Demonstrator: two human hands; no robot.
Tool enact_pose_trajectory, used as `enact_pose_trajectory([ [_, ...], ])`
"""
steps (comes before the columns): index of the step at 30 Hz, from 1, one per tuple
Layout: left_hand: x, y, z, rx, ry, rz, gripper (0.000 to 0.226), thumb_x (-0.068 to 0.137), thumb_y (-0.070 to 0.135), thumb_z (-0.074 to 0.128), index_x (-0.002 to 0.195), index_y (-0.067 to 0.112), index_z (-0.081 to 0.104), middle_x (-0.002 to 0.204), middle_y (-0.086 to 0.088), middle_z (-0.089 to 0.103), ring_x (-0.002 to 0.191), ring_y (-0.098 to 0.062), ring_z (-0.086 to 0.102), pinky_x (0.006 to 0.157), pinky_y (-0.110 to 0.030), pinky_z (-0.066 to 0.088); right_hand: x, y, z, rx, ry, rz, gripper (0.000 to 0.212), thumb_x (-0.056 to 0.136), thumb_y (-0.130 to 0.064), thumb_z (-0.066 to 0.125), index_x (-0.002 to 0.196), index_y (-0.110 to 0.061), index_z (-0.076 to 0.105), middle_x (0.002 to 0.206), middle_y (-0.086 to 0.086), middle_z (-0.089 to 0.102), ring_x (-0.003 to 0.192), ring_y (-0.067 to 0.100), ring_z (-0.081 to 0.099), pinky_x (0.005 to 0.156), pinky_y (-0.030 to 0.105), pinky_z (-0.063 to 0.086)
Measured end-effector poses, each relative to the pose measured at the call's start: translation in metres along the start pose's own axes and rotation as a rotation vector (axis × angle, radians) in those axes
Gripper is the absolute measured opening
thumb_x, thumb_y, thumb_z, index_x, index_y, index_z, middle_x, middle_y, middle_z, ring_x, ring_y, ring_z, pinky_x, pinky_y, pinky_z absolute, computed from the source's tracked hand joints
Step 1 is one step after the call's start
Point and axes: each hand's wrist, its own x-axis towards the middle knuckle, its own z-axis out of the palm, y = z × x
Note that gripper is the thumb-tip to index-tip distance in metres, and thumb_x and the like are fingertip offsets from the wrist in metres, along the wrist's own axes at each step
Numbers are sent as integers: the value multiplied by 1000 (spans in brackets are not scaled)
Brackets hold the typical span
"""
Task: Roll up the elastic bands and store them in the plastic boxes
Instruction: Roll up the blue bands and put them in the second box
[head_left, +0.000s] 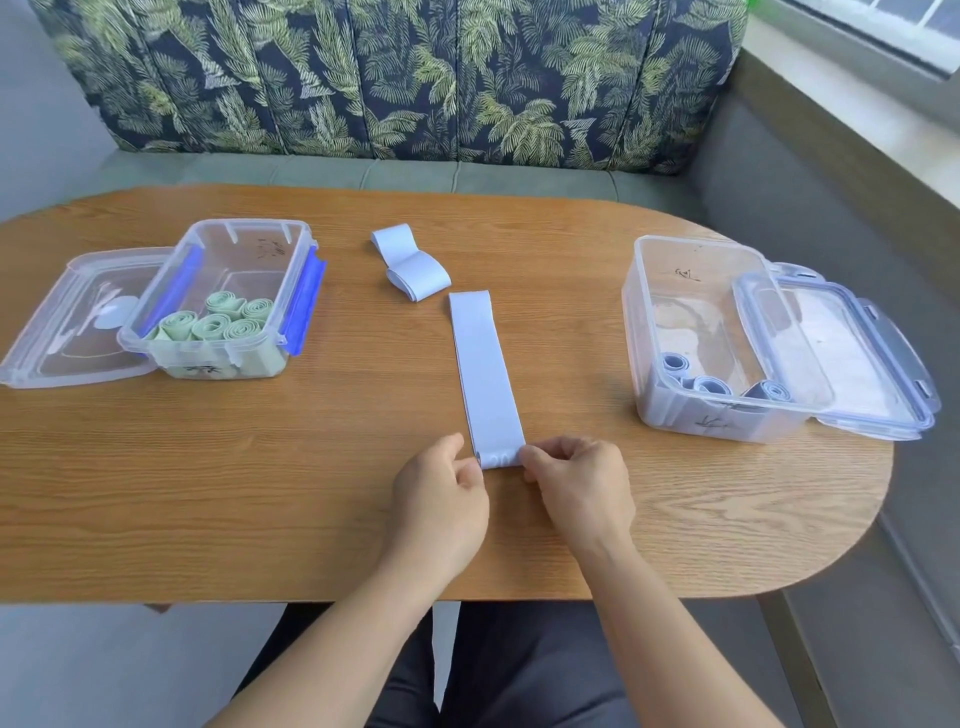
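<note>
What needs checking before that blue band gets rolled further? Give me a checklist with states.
1. Both hands on near end: left hand and right hand pinch it, ok.
2. Roll started on blue band: small curl, ok.
3. Band flat and straight ahead: ok.
4. Right box open, holding blue rolls: ok.
5. Roll tightness: cannot tell.
6. Second blue band clear of path: ok.

Wood table (260, 493), leaf-print sofa cushion (389, 78) behind, window (883, 26) top rt
</note>
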Motion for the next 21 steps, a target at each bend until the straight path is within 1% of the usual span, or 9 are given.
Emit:
enact_pose_trajectory([
  [2, -1, 1, -1, 102, 5, 62, 46, 99, 18, 44, 145, 15, 41, 128, -1, 64, 119, -16, 57, 99, -31, 45, 0, 0, 0, -1, 9, 6, 14, 80, -36, 65, 72, -26, 70, 66, -9, 67, 65, 10, 61, 58, 26, 41],
  [5, -4, 5, -4, 266, 9, 151, 43, 100, 22, 41, 142, 20, 43, 116, 4, 68, 106, -18, 61, 88, -36, 50, -1, -1, 0, -13, 19, 15, 14, 79, -35, 65, 71, -24, 69, 67, -9, 67, 66, 10, 61, 57, 25, 40],
  [7, -5, 7, -5, 375, 19, 203, 36, 99, 27, 42, 135, 24, 47, 105, 9, 69, 99, -17, 61, 80, -36, 51, 0, -2, -1, -35, 13, 17, 14, 79, -34, 65, 71, -23, 68, 69, -8, 68, 68, 11, 62, 56, 25, 39],
  [10, -2, 7, -9, 484, 38, 256, 26, 97, 35, 47, 120, 26, 56, 102, 9, 67, 102, -16, 57, 80, -37, 50, 0, -4, -1, -63, 10, 21, 15, 78, -33, 65, 70, -20, 67, 69, -7, 69, 68, 13, 62, 55, 23, 37],
  [12, 1, 7, -10, 509, 29, 265, 24, 96, 39, 50, 114, 27, 59, 107, 11, 65, 106, -14, 52, 81, -35, 49, 1, -4, -2, -70, 12, 26, 16, 76, -34, 65, 69, -19, 67, 70, -6, 69, 68, 15, 63, 56, 24, 38],
  [15, 7, 4, -7, 460, -12, 280, 27, 94, 43, 53, 115, 27, 61, 112, 11, 59, 109, -14, 49, 85, -34, 46, 2, -2, -3, -75, 2, 13, 17, 74, -36, 66, 68, -19, 66, 68, -7, 67, 67, 14, 61, 55, 24, 37],
  [18, 11, -1, -3, 398, -24, 280, 21, 93, 40, 57, 108, 27, 63, 107, 10, 56, 105, -13, 49, 85, -34, 45, 2, -1, -4, -60, -20, 3, 18, 73, -36, 67, 65, -21, 64, 67, -7, 66, 66, 14, 60, 56, 25, 38],
  [21, 14, -4, -2, 339, -19, 300, 12, 90, 33, 63, 100, 25, 63, 102, 10, 57, 101, -12, 51, 84, -32, 45, 3, 1, -6, 23, -86, 13, 15, 70, -32, 68, 61, -20, 64, 62, -5, 68, 58, 13, 59, 60, 28, 46],
])
